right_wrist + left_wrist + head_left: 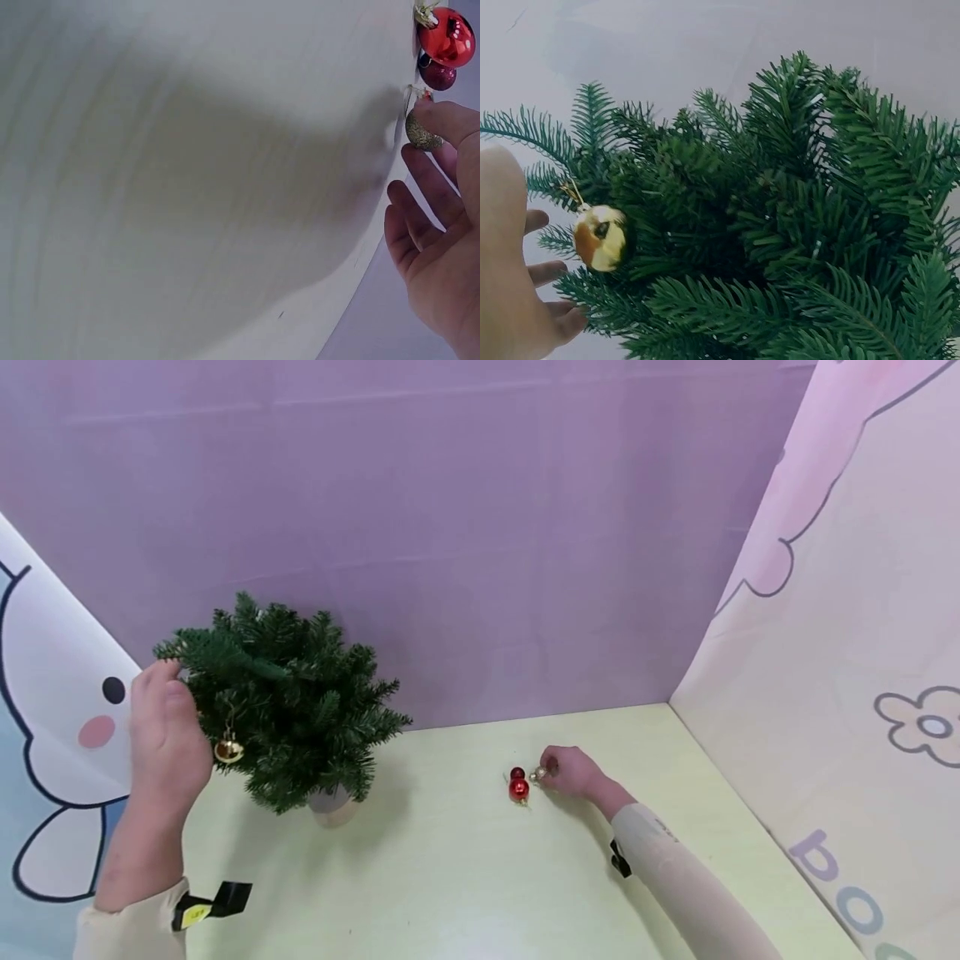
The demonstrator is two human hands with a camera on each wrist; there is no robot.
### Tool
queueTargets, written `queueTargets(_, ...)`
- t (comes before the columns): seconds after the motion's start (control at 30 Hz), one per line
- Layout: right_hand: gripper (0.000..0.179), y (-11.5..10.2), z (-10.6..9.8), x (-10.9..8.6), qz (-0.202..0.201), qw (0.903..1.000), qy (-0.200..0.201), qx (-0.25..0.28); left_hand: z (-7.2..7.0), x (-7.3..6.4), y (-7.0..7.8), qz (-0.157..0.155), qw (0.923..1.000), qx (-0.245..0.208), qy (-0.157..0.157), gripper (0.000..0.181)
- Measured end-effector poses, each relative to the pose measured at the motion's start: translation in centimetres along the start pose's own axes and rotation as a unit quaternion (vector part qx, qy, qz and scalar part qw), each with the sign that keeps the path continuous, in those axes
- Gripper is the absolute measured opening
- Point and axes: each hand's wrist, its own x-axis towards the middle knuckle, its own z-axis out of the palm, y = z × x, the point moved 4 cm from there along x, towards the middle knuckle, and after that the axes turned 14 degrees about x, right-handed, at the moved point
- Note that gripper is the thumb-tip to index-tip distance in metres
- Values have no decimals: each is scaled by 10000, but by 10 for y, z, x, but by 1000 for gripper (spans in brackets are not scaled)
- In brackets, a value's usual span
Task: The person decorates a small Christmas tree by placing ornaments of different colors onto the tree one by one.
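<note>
While the left hand (169,724) — fingers loose — flanks the tree (300,702), the right hand (574,771) fingertip-pinches a glittery bauble (421,136).

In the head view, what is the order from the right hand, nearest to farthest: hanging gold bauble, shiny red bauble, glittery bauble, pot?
1. Glittery bauble, in the right hand.
2. Shiny red bauble, just left.
3. Pot, under the tree.
4. Hanging gold bauble, farthest left.

Cream sleeves (693,881), black wrist straps (234,898), yellow label (197,915) on the left strap, bare hands (573,772)
</note>
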Motion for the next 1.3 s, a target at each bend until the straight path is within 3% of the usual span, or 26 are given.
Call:
queueTargets(0.13, 33, -2, -6, -2, -12, 9992, 209, 331, 3, 0, -2, -43, 9997, -51, -220, 52)
queueTargets(0.6, 22, -36, -18, -17, -678, 9957, 435, 463, 6, -5, -3, 376, 9992, -73, 140, 50)
queueTargets(0.8, 22, -74, -28, -24, -1036, 9925, 577, 299, 9, -2, -1, 638, 9976, -117, 232, 51)
queueTargets(1.0, 19, -117, -32, -28, -1360, 9890, 411, 401, 3, -3, -4, 457, 9981, -35, 417, 45)
queueTargets(1.3, 21, -168, -37, -33, -1508, 9864, 148, 630, 1, -2, -6, 247, 9997, 26, -39, 47)
